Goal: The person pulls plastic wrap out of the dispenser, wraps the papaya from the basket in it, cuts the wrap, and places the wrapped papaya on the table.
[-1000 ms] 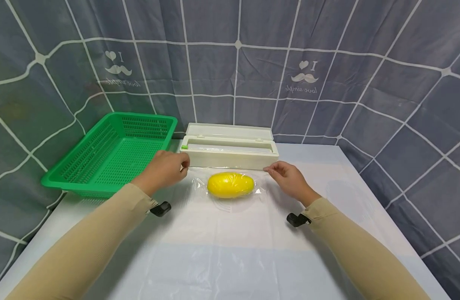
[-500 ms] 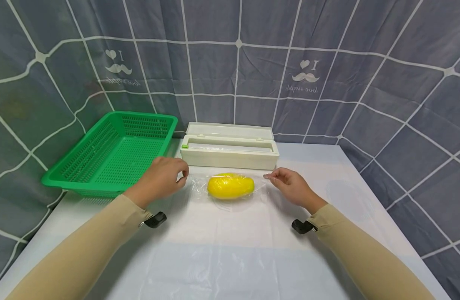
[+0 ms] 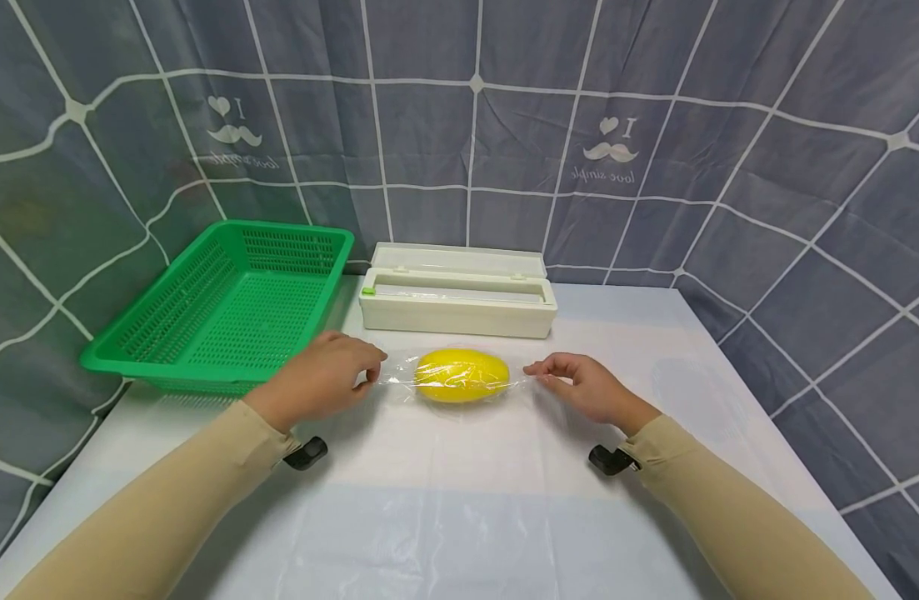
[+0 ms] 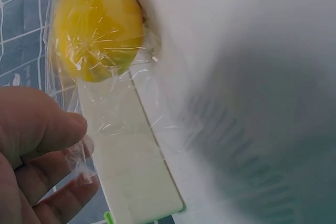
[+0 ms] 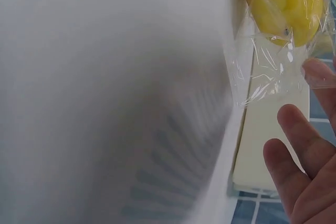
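Note:
A yellow oval fruit or vegetable (image 3: 461, 375), with clear film around it, lies on the white table in the head view. My left hand (image 3: 320, 379) pinches the film (image 3: 399, 372) left of it; the left wrist view shows film (image 4: 79, 169) between thumb and fingers of that hand (image 4: 37, 150). On the other side my right hand (image 3: 586, 387) pinches the film's right end between thumb and forefinger. The right wrist view has film (image 5: 265, 74) running from the yellow item (image 5: 289, 9) to the fingers of my right hand (image 5: 310, 150), the other fingers spread.
Behind the yellow item stands a white film dispenser box (image 3: 459, 317), its lid raised. A green perforated basket (image 3: 197, 371) stands at the back left. Grey curtain with white lines (image 3: 422, 137) hangs along the back and sides of the table (image 3: 466, 533).
Both hands have come toward me from beside the dispenser, drawing the film over the top of the yellow item. The item itself has hardly moved.

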Available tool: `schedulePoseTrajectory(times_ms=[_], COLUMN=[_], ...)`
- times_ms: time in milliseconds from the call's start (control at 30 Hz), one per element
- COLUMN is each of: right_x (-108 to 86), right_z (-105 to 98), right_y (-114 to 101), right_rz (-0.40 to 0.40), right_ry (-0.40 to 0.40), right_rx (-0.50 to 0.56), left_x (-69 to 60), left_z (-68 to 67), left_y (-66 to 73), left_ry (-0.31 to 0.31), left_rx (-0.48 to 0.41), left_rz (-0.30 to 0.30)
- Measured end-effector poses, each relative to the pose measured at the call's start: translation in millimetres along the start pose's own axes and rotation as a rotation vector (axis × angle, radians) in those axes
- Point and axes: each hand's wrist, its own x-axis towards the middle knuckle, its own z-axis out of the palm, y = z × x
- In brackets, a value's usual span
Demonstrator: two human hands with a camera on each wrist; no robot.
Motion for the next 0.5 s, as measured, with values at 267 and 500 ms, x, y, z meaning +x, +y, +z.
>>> schedulePoseTrajectory(times_ms=[267,500], right_x=[-1.7,-3.9], right_z=[4,6], right_y=[2,1], right_rz=[0.013,-0.032], right_ry=[-0.062,-0.085], right_rx=[-0.078,-0.204], left_x=[-3.8,-6.1], left_z=[12.1,23.2], left_y=[1.8,2.3], left_ry=[-0.031,-0.036], left_rx=[0.021,0.062], left_rz=[0.026,0.039])
